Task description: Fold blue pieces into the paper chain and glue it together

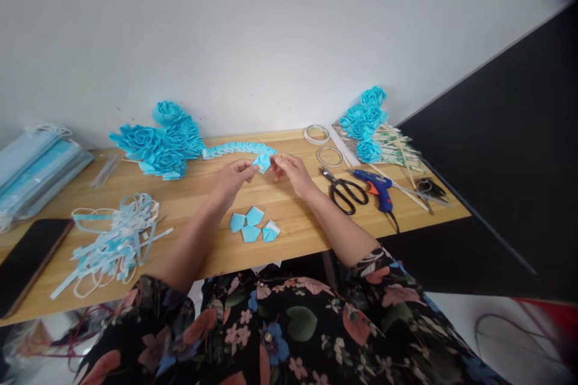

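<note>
Between my two hands is a small folded blue piece (261,162), cut from what looks like face-mask fabric. My left hand (237,175) pinches its left side. My right hand (291,173) is at its right edge, fingers closed together; whether they grip the piece is hard to see. Just behind it curves a row of overlapping blue folded pieces (237,148). Several flat folded blue pieces (251,233) lie on the table below my hands, one of them showing a white edge.
Blue fabric roses (167,138) lie at back left, more roses (363,120) at back right. Scissors (345,189), a glue gun (377,186) and tape rolls (316,134) lie to the right. Cut mask strips (117,240), a phone (31,261) and packed masks (40,171) occupy the left.
</note>
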`<control>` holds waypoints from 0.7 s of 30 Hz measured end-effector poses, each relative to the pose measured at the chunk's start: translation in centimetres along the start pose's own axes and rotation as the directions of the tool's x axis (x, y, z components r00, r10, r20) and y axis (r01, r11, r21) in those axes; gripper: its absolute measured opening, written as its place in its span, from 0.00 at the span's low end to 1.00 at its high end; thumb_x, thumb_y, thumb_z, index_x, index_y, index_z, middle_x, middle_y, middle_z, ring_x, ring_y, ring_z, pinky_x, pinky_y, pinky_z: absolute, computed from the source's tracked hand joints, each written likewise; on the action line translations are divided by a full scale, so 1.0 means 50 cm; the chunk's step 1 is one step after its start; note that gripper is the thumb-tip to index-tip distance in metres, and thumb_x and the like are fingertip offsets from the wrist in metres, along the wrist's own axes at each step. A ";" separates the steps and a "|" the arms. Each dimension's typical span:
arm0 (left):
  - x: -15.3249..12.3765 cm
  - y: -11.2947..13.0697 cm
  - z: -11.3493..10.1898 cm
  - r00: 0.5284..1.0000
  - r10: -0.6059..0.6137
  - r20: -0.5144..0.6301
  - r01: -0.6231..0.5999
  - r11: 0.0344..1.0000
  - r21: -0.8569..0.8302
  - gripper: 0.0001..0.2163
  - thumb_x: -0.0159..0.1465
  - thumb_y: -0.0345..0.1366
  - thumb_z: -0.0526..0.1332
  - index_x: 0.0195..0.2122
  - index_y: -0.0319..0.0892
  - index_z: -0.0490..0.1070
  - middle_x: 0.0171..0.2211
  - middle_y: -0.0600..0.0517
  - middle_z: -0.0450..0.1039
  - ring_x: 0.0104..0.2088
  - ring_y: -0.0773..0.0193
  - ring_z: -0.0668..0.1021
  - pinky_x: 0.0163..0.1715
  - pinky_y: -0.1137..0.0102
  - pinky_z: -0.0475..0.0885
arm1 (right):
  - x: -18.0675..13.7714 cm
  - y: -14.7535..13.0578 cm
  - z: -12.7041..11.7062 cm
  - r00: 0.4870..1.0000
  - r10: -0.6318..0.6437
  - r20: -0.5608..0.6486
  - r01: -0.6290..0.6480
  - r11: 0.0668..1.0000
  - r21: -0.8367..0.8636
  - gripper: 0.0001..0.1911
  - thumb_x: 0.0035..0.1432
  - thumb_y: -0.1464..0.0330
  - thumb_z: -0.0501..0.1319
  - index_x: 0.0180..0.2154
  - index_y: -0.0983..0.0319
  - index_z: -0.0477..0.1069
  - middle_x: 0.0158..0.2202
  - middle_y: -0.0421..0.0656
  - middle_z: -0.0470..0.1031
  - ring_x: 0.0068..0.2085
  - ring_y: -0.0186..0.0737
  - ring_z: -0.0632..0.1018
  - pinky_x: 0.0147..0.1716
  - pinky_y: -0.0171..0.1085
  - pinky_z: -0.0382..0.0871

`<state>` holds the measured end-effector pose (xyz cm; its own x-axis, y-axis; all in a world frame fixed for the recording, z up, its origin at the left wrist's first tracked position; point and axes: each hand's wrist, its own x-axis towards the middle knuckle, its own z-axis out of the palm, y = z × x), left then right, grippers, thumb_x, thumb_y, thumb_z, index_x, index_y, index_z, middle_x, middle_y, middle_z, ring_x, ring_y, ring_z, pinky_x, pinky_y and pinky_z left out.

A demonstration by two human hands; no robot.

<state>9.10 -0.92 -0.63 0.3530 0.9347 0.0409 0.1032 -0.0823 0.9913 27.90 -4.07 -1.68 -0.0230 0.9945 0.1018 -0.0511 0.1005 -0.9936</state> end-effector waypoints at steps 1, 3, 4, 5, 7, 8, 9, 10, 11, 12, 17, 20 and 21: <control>-0.003 -0.005 0.006 1.000 -0.005 -0.026 0.004 0.999 -0.035 0.13 0.54 0.47 0.67 0.26 0.42 0.72 0.20 0.57 0.65 0.23 0.70 0.65 0.28 0.71 0.63 | 0.000 0.002 0.001 1.000 0.002 0.013 -0.002 1.000 -0.013 0.20 0.54 0.50 0.61 0.34 0.60 0.72 0.31 0.41 0.74 0.33 0.37 0.73 0.29 0.34 0.68; -0.009 -0.013 0.016 0.998 -0.016 -0.054 0.011 0.996 -0.089 0.13 0.54 0.47 0.66 0.26 0.42 0.72 0.19 0.57 0.64 0.22 0.70 0.64 0.27 0.71 0.63 | -0.001 0.008 0.004 0.998 -0.003 0.055 0.007 0.998 -0.066 0.18 0.54 0.51 0.63 0.35 0.60 0.72 0.32 0.41 0.74 0.33 0.36 0.73 0.29 0.33 0.67; -0.012 -0.016 0.020 0.998 -0.018 -0.058 0.012 0.994 -0.106 0.13 0.54 0.47 0.66 0.27 0.42 0.72 0.19 0.57 0.63 0.22 0.70 0.64 0.27 0.71 0.63 | -0.001 0.011 0.005 0.997 -0.010 0.072 0.017 0.995 -0.097 0.17 0.53 0.53 0.64 0.34 0.60 0.72 0.32 0.40 0.73 0.33 0.36 0.73 0.30 0.33 0.67; -0.014 -0.018 0.022 0.998 -0.019 -0.059 0.012 0.993 -0.116 0.13 0.54 0.47 0.66 0.27 0.42 0.71 0.19 0.58 0.63 0.22 0.70 0.64 0.27 0.71 0.63 | 0.000 0.015 0.007 0.997 -0.017 0.079 0.027 0.992 -0.127 0.16 0.52 0.54 0.64 0.34 0.60 0.71 0.31 0.39 0.73 0.33 0.35 0.72 0.30 0.33 0.66; -0.018 -0.021 0.025 0.999 -0.017 -0.050 0.011 0.992 -0.123 0.13 0.54 0.47 0.66 0.26 0.42 0.70 0.19 0.58 0.62 0.22 0.70 0.64 0.27 0.71 0.63 | 0.000 0.020 0.010 0.997 -0.031 0.071 0.043 0.984 -0.173 0.14 0.52 0.57 0.65 0.31 0.61 0.69 0.29 0.37 0.70 0.31 0.33 0.70 0.30 0.33 0.64; -0.020 -0.021 0.025 0.999 -0.015 -0.046 0.009 0.992 -0.124 0.13 0.55 0.47 0.66 0.25 0.42 0.69 0.19 0.58 0.62 0.22 0.70 0.64 0.27 0.71 0.63 | 0.000 0.021 0.011 0.997 -0.038 0.063 0.049 0.981 -0.187 0.14 0.51 0.57 0.65 0.29 0.61 0.68 0.27 0.37 0.69 0.30 0.33 0.69 0.29 0.33 0.63; -0.021 -0.022 0.025 0.999 -0.014 -0.046 0.008 0.992 -0.124 0.14 0.55 0.47 0.66 0.24 0.42 0.69 0.19 0.58 0.62 0.22 0.70 0.64 0.27 0.71 0.62 | 0.000 0.021 0.011 0.997 -0.043 0.056 0.053 0.980 -0.194 0.14 0.52 0.58 0.64 0.28 0.60 0.67 0.26 0.36 0.67 0.28 0.32 0.68 0.29 0.33 0.62; -0.021 -0.023 0.025 0.999 -0.015 -0.046 0.009 0.992 -0.124 0.14 0.55 0.48 0.65 0.24 0.43 0.68 0.19 0.58 0.62 0.22 0.70 0.64 0.27 0.71 0.62 | 0.000 0.021 0.011 0.998 -0.048 0.052 0.057 0.979 -0.195 0.14 0.52 0.58 0.64 0.27 0.60 0.65 0.25 0.35 0.66 0.28 0.32 0.67 0.29 0.33 0.62; -0.021 -0.023 0.025 0.999 -0.016 -0.051 0.009 0.992 -0.123 0.15 0.56 0.48 0.65 0.24 0.43 0.68 0.19 0.57 0.62 0.22 0.70 0.64 0.27 0.71 0.62 | 0.000 0.020 0.011 0.997 -0.053 0.049 0.061 0.979 -0.192 0.14 0.52 0.58 0.64 0.26 0.60 0.65 0.25 0.35 0.65 0.27 0.32 0.67 0.29 0.33 0.61; -0.021 -0.023 0.025 0.998 -0.017 -0.057 0.010 0.993 -0.121 0.14 0.56 0.48 0.65 0.24 0.43 0.68 0.19 0.57 0.62 0.22 0.70 0.64 0.27 0.70 0.62 | 0.000 0.019 0.011 0.997 -0.055 0.047 0.063 0.980 -0.189 0.15 0.52 0.58 0.64 0.26 0.60 0.64 0.25 0.35 0.64 0.27 0.32 0.67 0.29 0.33 0.61; -0.021 -0.023 0.026 0.995 -0.023 -0.095 0.011 0.992 -0.124 0.12 0.55 0.45 0.64 0.24 0.43 0.68 0.19 0.57 0.62 0.22 0.69 0.64 0.28 0.70 0.61 | -0.002 0.016 0.007 0.995 -0.025 0.093 0.041 0.983 -0.176 0.16 0.54 0.55 0.63 0.26 0.60 0.67 0.25 0.36 0.66 0.27 0.33 0.69 0.30 0.34 0.64; -0.024 -0.020 0.027 0.992 -0.020 -0.124 0.000 0.987 -0.159 0.12 0.56 0.44 0.64 0.23 0.43 0.67 0.19 0.58 0.62 0.22 0.70 0.63 0.29 0.70 0.61 | -0.004 0.013 0.006 0.990 -0.009 0.140 0.029 0.990 -0.140 0.17 0.57 0.54 0.62 0.27 0.61 0.70 0.27 0.38 0.71 0.30 0.34 0.71 0.33 0.35 0.66; -0.025 -0.019 0.028 0.990 -0.021 -0.136 -0.003 0.985 -0.171 0.12 0.56 0.43 0.64 0.23 0.42 0.66 0.19 0.58 0.61 0.22 0.70 0.63 0.29 0.70 0.61 | -0.004 0.013 0.006 0.989 -0.009 0.144 0.027 0.992 -0.126 0.17 0.57 0.54 0.62 0.28 0.61 0.71 0.28 0.39 0.71 0.30 0.34 0.71 0.32 0.35 0.66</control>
<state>9.88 -2.48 -1.82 0.2211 0.9746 0.0370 -0.0588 -0.0245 0.9980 27.58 -4.23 -2.31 -0.1664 0.9791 0.1165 0.0745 0.1303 -0.9887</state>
